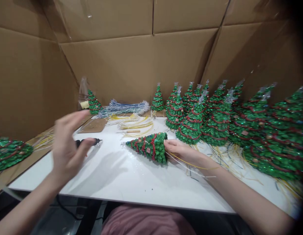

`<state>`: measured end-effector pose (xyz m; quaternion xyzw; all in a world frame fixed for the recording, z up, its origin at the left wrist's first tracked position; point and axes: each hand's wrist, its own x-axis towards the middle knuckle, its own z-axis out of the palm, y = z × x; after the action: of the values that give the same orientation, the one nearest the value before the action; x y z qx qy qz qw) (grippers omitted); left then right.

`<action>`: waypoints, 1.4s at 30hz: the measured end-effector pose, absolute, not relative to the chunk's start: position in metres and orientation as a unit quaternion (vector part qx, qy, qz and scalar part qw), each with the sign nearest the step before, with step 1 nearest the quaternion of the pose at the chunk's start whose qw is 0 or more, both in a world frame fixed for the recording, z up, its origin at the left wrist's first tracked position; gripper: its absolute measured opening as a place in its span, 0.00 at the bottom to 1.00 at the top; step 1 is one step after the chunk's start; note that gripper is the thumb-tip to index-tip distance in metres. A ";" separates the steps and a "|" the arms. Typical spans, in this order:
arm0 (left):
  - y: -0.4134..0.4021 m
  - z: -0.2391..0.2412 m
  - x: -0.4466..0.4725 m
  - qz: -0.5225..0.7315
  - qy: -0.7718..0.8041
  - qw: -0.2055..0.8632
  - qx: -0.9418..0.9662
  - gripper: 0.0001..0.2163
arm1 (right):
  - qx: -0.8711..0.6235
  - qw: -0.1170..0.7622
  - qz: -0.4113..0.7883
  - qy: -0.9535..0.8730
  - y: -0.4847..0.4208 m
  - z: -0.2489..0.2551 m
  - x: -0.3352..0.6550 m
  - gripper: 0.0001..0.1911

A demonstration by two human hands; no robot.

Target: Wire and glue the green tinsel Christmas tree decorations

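Tree [148, 148], gripped by right hand [177, 149], left hand [66, 147] (blurred) spread.

Here's the 1 view, head-worn, looking forward and down, close over the white tabletop [122, 182]: cardboard wall [131, 65] at 12 o'clock, pink-clothed lap [146, 222] at 6, left hand [66, 147] looming large at 9, right hand [179, 149] smaller at 4.

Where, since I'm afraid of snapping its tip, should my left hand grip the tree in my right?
Probably around the middle of the tree, from the left and above: it points sideways, its slim clear tip toward your left hand, and your right hand holds the wide base.
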<state>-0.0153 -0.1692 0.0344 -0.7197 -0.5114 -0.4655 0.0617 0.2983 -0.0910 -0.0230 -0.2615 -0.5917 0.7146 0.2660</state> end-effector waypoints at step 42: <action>-0.094 -0.016 0.089 -0.376 -0.376 -0.278 -0.800 0.20 | -0.431 0.281 0.630 -0.582 -0.092 -0.011 0.279 0.15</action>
<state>0.0894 -0.0937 -0.0160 -0.7999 -0.3765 -0.3755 -0.2784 0.2790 -0.0917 -0.0108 -0.4305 -0.5824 0.6297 0.2809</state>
